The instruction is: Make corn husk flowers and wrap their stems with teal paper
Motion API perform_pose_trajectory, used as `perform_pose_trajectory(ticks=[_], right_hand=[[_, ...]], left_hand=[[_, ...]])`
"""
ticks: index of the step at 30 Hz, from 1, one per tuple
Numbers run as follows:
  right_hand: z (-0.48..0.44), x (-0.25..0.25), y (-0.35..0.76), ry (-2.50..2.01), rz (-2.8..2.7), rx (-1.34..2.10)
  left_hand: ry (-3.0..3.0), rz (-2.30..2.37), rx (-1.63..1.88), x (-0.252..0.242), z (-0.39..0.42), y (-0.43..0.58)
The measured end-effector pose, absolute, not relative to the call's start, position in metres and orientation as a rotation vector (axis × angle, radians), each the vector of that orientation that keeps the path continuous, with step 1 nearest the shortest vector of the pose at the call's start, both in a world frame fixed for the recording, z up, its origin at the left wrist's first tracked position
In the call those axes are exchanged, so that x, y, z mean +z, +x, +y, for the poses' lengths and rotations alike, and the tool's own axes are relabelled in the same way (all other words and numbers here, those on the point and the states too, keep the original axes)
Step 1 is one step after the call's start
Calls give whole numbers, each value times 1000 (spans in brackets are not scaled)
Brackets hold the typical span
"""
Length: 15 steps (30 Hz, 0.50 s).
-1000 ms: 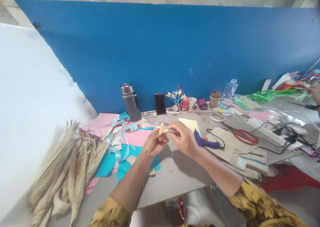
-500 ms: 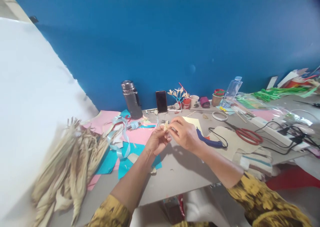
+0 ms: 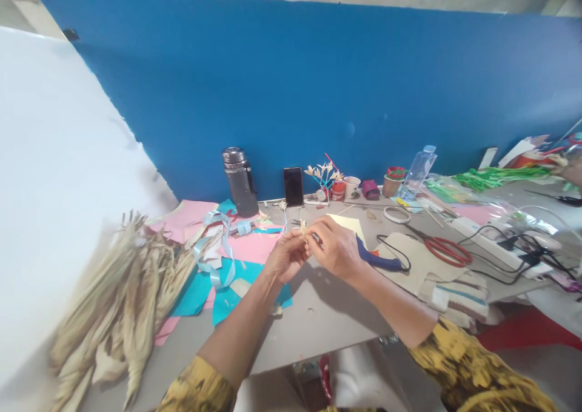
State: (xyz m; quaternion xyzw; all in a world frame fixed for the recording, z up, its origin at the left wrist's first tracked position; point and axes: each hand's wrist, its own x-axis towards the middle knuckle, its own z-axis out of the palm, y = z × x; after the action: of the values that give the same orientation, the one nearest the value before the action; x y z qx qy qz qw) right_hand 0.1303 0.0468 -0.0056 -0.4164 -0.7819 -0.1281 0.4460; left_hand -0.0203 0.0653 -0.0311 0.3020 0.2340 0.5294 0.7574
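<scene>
Over the middle of the table, my left hand (image 3: pixel 287 256) pinches the base of a small cream flower (image 3: pixel 303 225) that looks made of dried husk. My right hand (image 3: pixel 335 246) meets it from the right, thumb and fingers closed on the same flower. Its petals point up between my fingertips; its lower end is hidden by them. Just right of my right hand lies a blue glue gun (image 3: pixel 384 261) with a dark cord. Below and left of my left hand are blue paper sheets (image 3: pixel 227 308). Similar flowers (image 3: pixel 324 171) on blue stems stand at the back.
Dried husks (image 3: pixel 131 303) are heaped at left. A flask (image 3: pixel 240 185), a phone (image 3: pixel 293 186) and a plastic bottle (image 3: pixel 419 172) line the blue board. Red-handled scissors (image 3: pixel 448 250), a striped glove (image 3: pixel 457 294) and a power strip (image 3: pixel 493 242) lie at right. Part of another person's hand (image 3: pixel 570 171) shows at the right edge.
My view has shifted slightly. Both hands keep their pinch on the flower, with only small finger movement. At the far right edge another person's hand has come into view.
</scene>
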Motion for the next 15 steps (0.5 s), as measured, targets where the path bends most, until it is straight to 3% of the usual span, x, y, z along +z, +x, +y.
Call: perform_pose_trajectory(ticks=[15], right_hand=[[47, -8, 130, -1030, -1902, -402]], left_hand=[[694, 530, 1176, -34, 66, -21]])
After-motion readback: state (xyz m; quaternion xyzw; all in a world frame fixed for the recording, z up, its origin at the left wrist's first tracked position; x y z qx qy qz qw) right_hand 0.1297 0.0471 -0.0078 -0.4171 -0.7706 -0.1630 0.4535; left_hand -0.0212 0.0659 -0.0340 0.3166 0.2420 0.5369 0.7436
